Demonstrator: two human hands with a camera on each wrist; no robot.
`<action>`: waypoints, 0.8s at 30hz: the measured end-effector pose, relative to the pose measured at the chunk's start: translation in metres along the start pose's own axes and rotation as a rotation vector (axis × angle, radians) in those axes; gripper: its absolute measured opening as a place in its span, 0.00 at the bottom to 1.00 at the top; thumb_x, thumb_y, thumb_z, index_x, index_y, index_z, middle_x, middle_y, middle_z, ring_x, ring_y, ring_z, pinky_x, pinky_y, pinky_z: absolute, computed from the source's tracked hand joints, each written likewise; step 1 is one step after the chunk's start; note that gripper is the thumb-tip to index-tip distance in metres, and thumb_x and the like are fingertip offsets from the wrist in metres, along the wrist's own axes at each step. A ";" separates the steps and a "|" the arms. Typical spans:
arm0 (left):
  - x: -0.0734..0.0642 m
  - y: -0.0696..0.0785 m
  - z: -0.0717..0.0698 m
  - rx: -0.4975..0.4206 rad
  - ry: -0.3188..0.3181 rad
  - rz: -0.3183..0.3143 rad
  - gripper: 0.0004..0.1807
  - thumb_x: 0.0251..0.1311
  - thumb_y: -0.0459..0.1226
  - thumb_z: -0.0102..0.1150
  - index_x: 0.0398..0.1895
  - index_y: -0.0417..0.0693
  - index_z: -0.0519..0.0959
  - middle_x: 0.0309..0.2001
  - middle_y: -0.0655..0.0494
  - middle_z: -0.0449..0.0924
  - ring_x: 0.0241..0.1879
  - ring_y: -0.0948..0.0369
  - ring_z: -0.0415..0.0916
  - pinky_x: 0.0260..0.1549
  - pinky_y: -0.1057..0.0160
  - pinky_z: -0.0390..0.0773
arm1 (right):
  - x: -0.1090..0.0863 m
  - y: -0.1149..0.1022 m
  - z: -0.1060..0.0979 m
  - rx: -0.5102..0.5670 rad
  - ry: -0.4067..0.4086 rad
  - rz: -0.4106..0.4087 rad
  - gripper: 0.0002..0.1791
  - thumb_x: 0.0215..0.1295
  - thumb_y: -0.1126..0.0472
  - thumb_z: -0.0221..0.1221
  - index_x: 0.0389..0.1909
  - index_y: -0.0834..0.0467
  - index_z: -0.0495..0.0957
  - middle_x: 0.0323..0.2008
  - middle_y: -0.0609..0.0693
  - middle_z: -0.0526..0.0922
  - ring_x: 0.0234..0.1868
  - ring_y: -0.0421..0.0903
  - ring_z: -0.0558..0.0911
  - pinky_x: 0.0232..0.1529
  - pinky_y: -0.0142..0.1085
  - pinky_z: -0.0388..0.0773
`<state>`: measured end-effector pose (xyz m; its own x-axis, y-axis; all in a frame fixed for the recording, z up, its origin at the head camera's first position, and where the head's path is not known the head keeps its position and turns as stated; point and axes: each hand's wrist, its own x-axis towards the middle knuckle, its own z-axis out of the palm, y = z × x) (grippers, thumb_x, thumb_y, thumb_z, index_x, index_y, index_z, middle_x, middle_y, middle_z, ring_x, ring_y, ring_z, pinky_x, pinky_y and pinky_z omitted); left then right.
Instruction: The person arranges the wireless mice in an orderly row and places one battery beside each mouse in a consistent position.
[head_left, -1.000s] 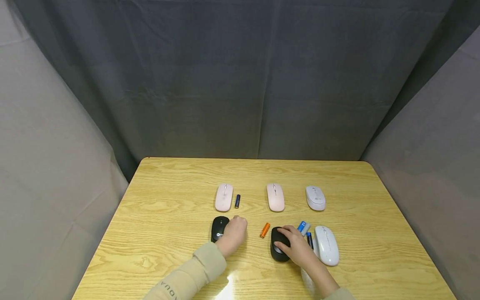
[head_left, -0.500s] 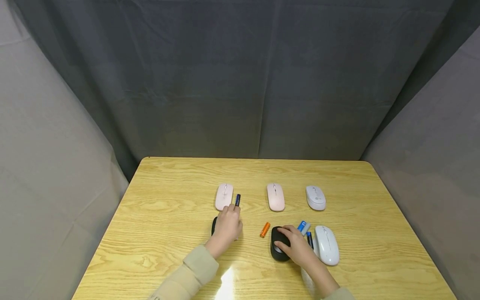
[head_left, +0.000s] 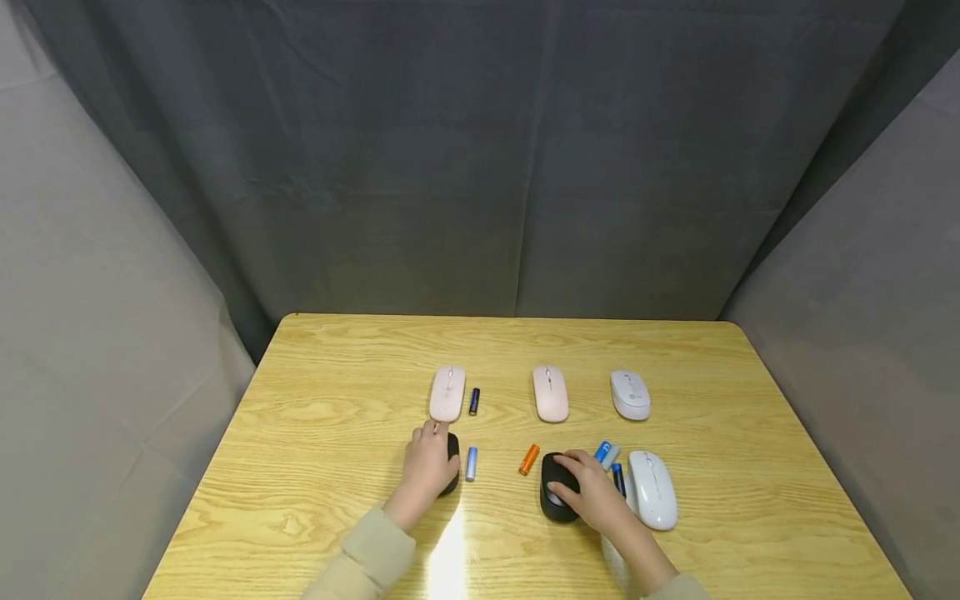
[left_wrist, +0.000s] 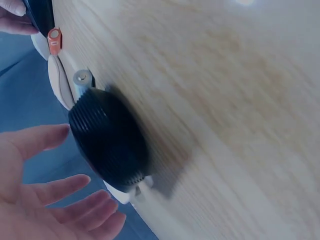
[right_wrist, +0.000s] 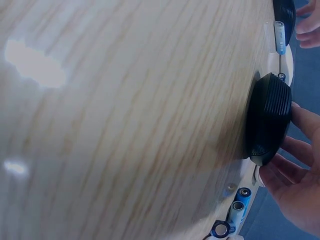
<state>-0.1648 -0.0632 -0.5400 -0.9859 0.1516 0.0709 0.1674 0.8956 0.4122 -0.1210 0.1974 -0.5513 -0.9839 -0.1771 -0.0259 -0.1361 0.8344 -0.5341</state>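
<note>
My left hand lies over the left part of a black computer mouse. In the left wrist view its fingers are loosely extended, the thumb tip by the ribbed side of that mouse. Just right of it lies a pale blue battery. My right hand holds a second black mouse on the table, thumb and fingers at its sides. Between the two black mice is an orange battery. A blue battery, a grey one and a dark one lie beside the right hand.
Two pink mice and a white mouse form a back row, with a dark blue battery near the left one. A larger white mouse sits at right; another pale object is partly under the right forearm.
My left hand went from a fist right of the left black mouse, forward and left, to over that mouse. The pale blue battery now shows on the table. The right hand stays still.
</note>
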 end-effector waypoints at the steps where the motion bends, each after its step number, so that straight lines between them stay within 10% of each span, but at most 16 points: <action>1: -0.001 -0.001 -0.001 -0.008 -0.011 -0.014 0.29 0.47 0.37 0.65 0.53 0.32 0.72 0.51 0.35 0.70 0.47 0.43 0.69 0.42 0.48 0.74 | 0.000 0.000 0.000 0.001 0.000 -0.002 0.26 0.56 0.55 0.62 0.54 0.63 0.74 0.53 0.60 0.72 0.56 0.58 0.70 0.52 0.51 0.69; 24: -0.006 -0.008 0.001 -0.112 -0.083 -0.099 0.24 0.52 0.39 0.62 0.48 0.29 0.74 0.46 0.35 0.71 0.45 0.44 0.69 0.40 0.50 0.75 | 0.006 -0.008 -0.008 0.019 -0.057 0.040 0.24 0.57 0.56 0.62 0.53 0.63 0.74 0.52 0.61 0.72 0.54 0.58 0.71 0.50 0.51 0.71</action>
<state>-0.1601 -0.0711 -0.5450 -0.9935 0.1026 -0.0484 0.0635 0.8565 0.5122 -0.1272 0.1942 -0.5402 -0.9802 -0.1736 -0.0951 -0.0941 0.8314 -0.5477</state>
